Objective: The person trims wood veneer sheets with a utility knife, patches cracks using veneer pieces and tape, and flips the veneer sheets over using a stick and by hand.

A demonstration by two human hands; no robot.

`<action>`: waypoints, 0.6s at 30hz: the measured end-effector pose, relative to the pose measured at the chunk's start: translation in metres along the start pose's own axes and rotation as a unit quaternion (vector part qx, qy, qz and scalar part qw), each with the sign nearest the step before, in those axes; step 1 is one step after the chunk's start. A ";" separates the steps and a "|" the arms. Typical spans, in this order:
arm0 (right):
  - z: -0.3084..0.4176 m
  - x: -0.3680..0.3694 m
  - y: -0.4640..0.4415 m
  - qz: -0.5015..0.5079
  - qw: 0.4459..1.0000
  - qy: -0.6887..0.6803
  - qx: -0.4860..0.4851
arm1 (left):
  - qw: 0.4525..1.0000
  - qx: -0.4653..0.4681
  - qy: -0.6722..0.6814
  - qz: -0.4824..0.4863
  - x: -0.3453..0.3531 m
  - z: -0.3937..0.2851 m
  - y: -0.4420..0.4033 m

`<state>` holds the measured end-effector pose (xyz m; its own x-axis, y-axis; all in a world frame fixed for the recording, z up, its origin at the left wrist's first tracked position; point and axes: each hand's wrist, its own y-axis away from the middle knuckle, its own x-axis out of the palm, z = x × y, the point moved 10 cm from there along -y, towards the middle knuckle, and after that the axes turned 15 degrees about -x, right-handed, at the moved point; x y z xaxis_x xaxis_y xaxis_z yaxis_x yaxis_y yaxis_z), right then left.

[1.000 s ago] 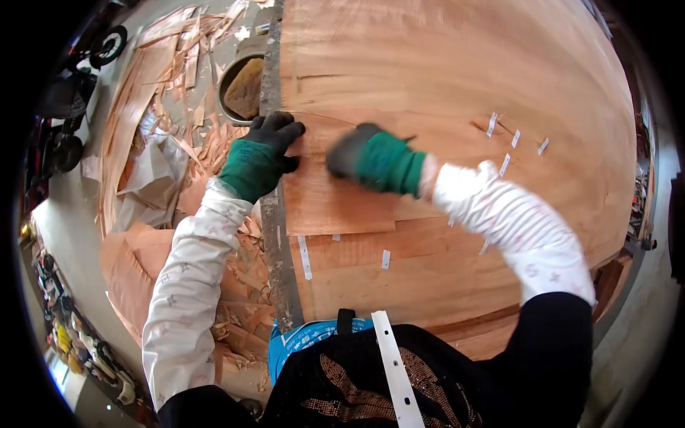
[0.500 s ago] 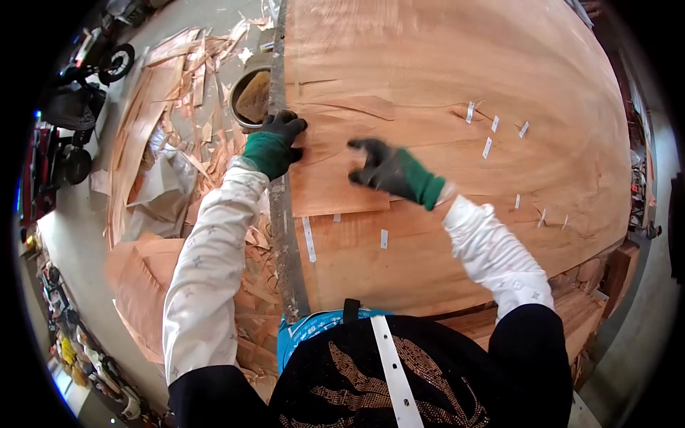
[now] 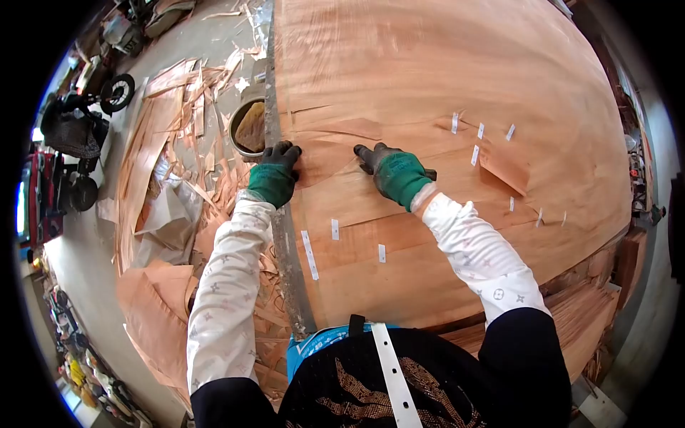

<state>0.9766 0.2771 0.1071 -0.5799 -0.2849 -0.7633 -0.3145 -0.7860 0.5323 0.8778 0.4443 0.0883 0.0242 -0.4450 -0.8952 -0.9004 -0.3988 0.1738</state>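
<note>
My left hand (image 3: 277, 175), in a black and green glove, rests at the left edge of a large reddish wood veneer sheet (image 3: 428, 64), fingers apart and pressing down near a darker veneer patch (image 3: 321, 158). My right hand (image 3: 396, 175), gloved alike, is curled low over the sheet, fingertips pointing left. A short dark end (image 3: 430, 173) sticks out beyond its far side; whether it is a tool or a finger is unclear. To its right lies a loose veneer piece (image 3: 504, 170). Strips of white tape (image 3: 310, 255) are stuck on the sheet.
A round container (image 3: 247, 127) with brown contents stands left of the table's grey edge (image 3: 291, 264). Veneer scraps (image 3: 153, 153) and a crumpled plastic sheet (image 3: 171, 217) cover the floor there. A motorbike (image 3: 93, 100) stands farther left. Stacked veneer (image 3: 564, 321) shows at lower right.
The rectangular veneer piece that lay under my hands is gone from that spot, and a loose piece now lies farther right. My right hand's spread fingers have drawn in and lowered.
</note>
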 end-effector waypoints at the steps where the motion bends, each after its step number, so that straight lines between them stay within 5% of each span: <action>1: -0.001 0.003 -0.001 0.005 1.000 -0.004 -0.001 | 1.000 0.008 0.011 -0.001 -0.005 -0.001 0.000; 3: -0.007 0.008 -0.003 0.013 1.000 -0.011 -0.004 | 0.999 0.024 0.035 -0.006 -0.020 -0.006 0.003; 5: -0.017 0.010 -0.008 -0.042 0.997 -0.037 -0.057 | 0.974 0.070 0.195 -0.095 -0.090 -0.059 0.030; 7: -0.022 0.015 -0.011 -0.066 0.992 -0.054 -0.088 | 0.932 0.075 0.354 -0.010 -0.136 -0.105 0.074; 10: -0.025 0.010 -0.014 -0.064 0.989 -0.088 -0.100 | 0.916 0.205 0.326 0.109 -0.167 -0.182 0.134; 13: -0.024 0.012 -0.016 0.044 0.994 -0.081 -0.053 | 0.868 0.266 0.360 0.216 -0.144 -0.197 0.167; 14: -0.028 0.013 -0.017 -0.020 0.991 -0.094 -0.089 | 0.848 0.284 0.372 0.248 -0.135 -0.201 0.175; 16: -0.028 0.012 -0.018 -0.059 0.989 -0.088 -0.103 | 0.817 0.064 0.492 0.293 -0.097 -0.171 0.148; 18: -0.031 0.007 -0.018 -0.116 0.981 -0.097 -0.122 | 0.756 -0.300 0.542 0.212 -0.052 -0.107 0.109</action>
<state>1.0016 0.2723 0.0810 -0.6542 0.0080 -0.7563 -0.2795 -0.9317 0.2319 0.8252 0.3381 0.1976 0.4237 -0.9004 0.0984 -0.5761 -0.1841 0.7964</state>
